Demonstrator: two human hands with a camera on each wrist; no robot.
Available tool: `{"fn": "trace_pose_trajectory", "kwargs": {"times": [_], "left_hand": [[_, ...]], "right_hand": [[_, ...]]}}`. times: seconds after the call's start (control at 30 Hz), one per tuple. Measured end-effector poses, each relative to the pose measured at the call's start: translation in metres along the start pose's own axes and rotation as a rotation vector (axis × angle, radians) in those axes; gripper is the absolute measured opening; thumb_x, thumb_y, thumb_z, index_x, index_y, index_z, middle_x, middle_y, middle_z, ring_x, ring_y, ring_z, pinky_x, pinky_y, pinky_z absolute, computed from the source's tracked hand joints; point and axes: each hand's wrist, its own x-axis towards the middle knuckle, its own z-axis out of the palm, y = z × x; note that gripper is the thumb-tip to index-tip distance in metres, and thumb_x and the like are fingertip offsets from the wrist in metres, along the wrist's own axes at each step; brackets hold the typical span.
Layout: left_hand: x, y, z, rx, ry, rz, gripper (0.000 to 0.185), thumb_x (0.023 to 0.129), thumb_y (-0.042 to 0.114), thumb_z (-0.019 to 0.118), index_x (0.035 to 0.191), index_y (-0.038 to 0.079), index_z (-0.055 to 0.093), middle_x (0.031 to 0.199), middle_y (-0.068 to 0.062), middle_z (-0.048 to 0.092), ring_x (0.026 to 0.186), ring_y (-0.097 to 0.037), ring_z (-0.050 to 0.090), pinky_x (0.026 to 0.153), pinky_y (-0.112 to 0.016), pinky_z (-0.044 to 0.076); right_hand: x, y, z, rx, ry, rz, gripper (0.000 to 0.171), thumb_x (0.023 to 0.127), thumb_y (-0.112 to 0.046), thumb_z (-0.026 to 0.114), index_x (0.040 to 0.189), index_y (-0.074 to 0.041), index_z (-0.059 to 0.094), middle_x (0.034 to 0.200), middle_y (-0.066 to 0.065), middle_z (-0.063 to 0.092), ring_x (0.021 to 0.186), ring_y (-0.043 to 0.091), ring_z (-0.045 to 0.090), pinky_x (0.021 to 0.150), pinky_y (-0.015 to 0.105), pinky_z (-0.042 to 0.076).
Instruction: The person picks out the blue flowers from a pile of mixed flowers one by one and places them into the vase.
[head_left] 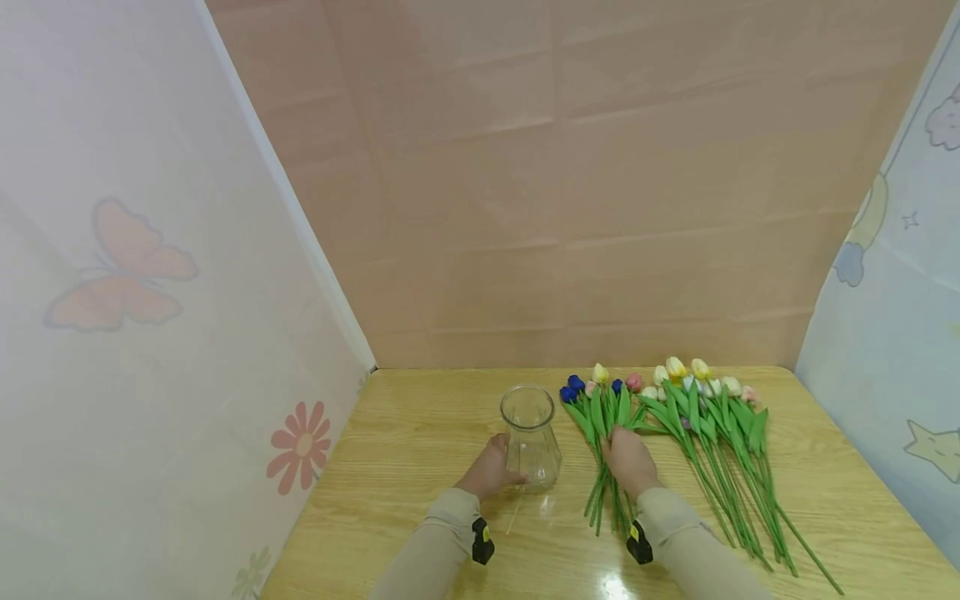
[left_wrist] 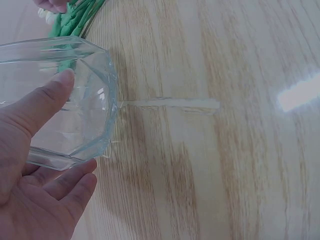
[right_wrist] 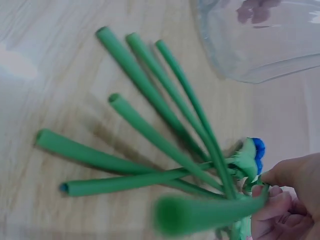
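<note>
A clear glass vase with a round rim stands upright at the middle of the table. My left hand holds it low on its left side; in the left wrist view the thumb lies along the glass and the other fingers curl below. To the right of the vase, my right hand grips a bunch of artificial tulips with blue, yellow and pink heads. Several green stems fan out from that hand in the right wrist view, their cut ends toward the camera.
More tulips, white, yellow and pink, lie in a spread bunch on the right of the wooden table. A pale strip lies on the tabletop by the vase's base. A brown backdrop rises behind, with printed curtains at both sides.
</note>
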Motion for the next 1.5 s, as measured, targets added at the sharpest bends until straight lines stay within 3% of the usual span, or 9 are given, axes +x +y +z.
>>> {"fn": "trace_pose_trajectory", "kwargs": {"times": [0.33,0.63,0.83,1.1,1.33,1.5], "left_hand": [[-0.002,0.002,-0.002,-0.003,0.005,0.004,0.094,0.077,0.03,0.083,0.144,-0.007,0.029,0.146,-0.027,0.035,0.131,-0.042,0.043,0.105,-0.053,0.041],[-0.002,0.004,-0.003,0.02,-0.003,-0.023,0.094,0.078,0.031,0.081,0.146,-0.006,0.028,0.148,-0.026,0.033,0.132,-0.041,0.042,0.106,-0.052,0.04],[-0.003,0.007,-0.004,0.026,0.009,-0.033,0.092,0.078,0.031,0.082,0.145,-0.006,0.03,0.147,-0.026,0.035,0.132,-0.041,0.043,0.106,-0.051,0.041],[-0.005,0.008,-0.004,0.034,-0.007,-0.028,0.093,0.078,0.031,0.081,0.146,-0.006,0.029,0.148,-0.026,0.035,0.132,-0.041,0.042,0.106,-0.051,0.041],[-0.003,0.005,-0.003,0.022,0.0,-0.024,0.091,0.079,0.03,0.081,0.145,-0.005,0.029,0.147,-0.025,0.035,0.132,-0.041,0.043,0.105,-0.051,0.041],[-0.002,0.004,-0.003,0.013,-0.001,-0.021,0.091,0.078,0.028,0.082,0.144,-0.006,0.029,0.147,-0.026,0.034,0.132,-0.042,0.043,0.105,-0.052,0.041]], "right_hand": [[-0.006,-0.013,-0.02,0.067,0.013,0.024,0.022,0.096,-0.009,0.055,0.107,0.01,0.057,0.082,0.013,0.063,0.057,0.014,0.052,0.049,0.028,0.044],[-0.011,-0.009,-0.036,0.126,0.194,-0.032,0.023,0.098,-0.011,0.055,0.115,0.006,0.057,0.094,0.019,0.063,0.065,0.018,0.059,0.049,0.029,0.046],[-0.014,0.012,-0.046,0.107,0.355,-0.062,0.03,0.098,-0.01,0.056,0.121,0.008,0.056,0.098,0.024,0.063,0.067,0.022,0.061,0.048,0.028,0.045],[-0.027,0.052,-0.068,0.105,0.474,0.001,0.034,0.098,-0.008,0.056,0.128,0.007,0.054,0.096,0.027,0.061,0.045,0.013,0.046,0.037,0.025,0.036],[-0.039,0.085,-0.085,0.074,0.469,0.115,0.036,0.096,-0.007,0.058,0.13,0.005,0.055,0.092,0.026,0.065,0.053,0.017,0.052,0.043,0.028,0.037],[-0.044,0.103,-0.085,0.088,0.423,0.195,0.034,0.096,-0.008,0.057,0.127,0.006,0.056,0.093,0.027,0.065,0.058,0.022,0.056,0.046,0.03,0.039]]}}
